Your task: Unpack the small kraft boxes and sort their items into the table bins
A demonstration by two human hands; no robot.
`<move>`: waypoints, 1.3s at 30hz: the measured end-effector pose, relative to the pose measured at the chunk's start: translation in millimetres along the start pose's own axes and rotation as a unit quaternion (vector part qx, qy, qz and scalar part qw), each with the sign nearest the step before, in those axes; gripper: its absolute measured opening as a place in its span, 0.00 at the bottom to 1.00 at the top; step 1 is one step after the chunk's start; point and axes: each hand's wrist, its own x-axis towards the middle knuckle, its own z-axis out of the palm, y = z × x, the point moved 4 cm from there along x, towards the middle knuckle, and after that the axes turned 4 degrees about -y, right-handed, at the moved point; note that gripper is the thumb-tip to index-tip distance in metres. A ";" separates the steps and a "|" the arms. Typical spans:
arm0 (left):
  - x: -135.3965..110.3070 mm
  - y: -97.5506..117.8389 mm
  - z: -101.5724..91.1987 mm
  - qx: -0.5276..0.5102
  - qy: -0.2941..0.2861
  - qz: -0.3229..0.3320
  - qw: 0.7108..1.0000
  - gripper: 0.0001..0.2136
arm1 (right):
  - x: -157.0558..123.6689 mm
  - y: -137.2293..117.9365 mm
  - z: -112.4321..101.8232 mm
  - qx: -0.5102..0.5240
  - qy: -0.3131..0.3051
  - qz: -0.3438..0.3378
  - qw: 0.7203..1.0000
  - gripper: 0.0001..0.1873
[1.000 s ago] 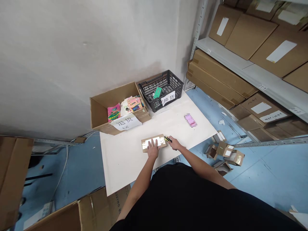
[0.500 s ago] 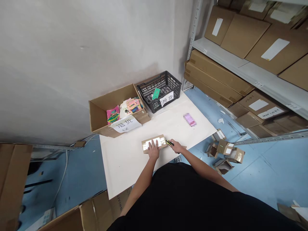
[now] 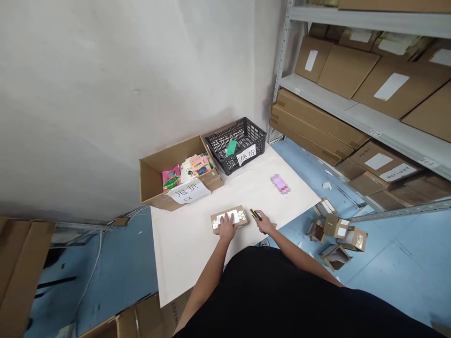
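Observation:
A small cardboard box [image 3: 242,214] with a white label and shiny clear tape lies on the white table. My left hand [image 3: 227,228] holds it at the near edge, fingers bent over its top and across the label. Just right of the box, my right hand [image 3: 265,223] is closed around a black and yellow utility knife [image 3: 255,214]. The knife's tip points up and left, apart from the box. Beside my right hand, a brown piece [image 3: 274,226] shows at the table edge, too small to make out.
An open carton [image 3: 151,176] with several colourful books and a black plastic crate [image 3: 228,164] holding a green box [image 3: 231,148] stand along the wall. A blurred pink item [image 3: 280,183] lies right on the table [image 3: 183,263]. Opened boxes [image 3: 336,225] litter the floor; a loaded shelf [image 3: 338,101] stands right.
My right hand has drawn the knife away from the box's right end, and the blade end now points more upward. My left hand's fingers are more bent over the box. The view has shifted.

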 end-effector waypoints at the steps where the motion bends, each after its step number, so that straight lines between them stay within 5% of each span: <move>1: 2.3 -5.1 -6.6 -0.007 0.006 0.007 1.000 0.30 | 2.7 -1.1 1.4 0.004 0.023 -0.003 1.000 0.27; 6: 9.4 -40.7 -28.9 -0.030 -0.002 -0.021 0.999 0.32 | 20.9 -9.4 28.5 -0.044 0.020 0.012 0.999 0.42; 9: 0.3 -53.8 -22.0 -0.021 -0.033 -0.039 0.998 0.35 | 37.9 -18.2 44.2 -0.096 0.031 0.000 0.995 0.46; 13: -22.2 -59.7 -5.6 -0.011 0.001 -0.102 0.995 0.32 | 73.8 -46.3 52.7 -0.156 0.049 0.003 0.987 0.52; 17: -40.8 -47.8 16.3 -0.015 -0.002 -0.107 0.994 0.28 | 117.7 -97.7 56.7 -0.211 0.044 -0.031 0.976 0.52; 22: -42.0 -13.4 26.9 -0.070 -0.035 0.022 0.997 0.28 | 149.4 -138.7 47.1 -0.227 0.047 -0.045 0.972 0.53; 27: -3.2 -6.0 -11.2 -0.025 0.015 0.078 0.997 0.36 | 115.4 -107.3 16.3 -0.203 0.093 -0.066 0.973 0.48; 30: 24.3 -6.6 -24.9 0.002 -0.045 0.135 0.990 0.48 | 72.6 -54.7 17.9 -0.208 0.074 -0.043 0.974 0.50; 34: 39.5 -11.8 -22.3 -0.027 -0.101 0.128 0.986 0.50 | 36.8 0.6 34.2 -0.194 0.041 0.025 0.980 0.52; 39: 15.3 -27.5 2.6 -0.049 -0.084 0.053 0.994 0.44 | 51.0 -17.3 31.2 -0.198 0.068 0.031 0.977 0.55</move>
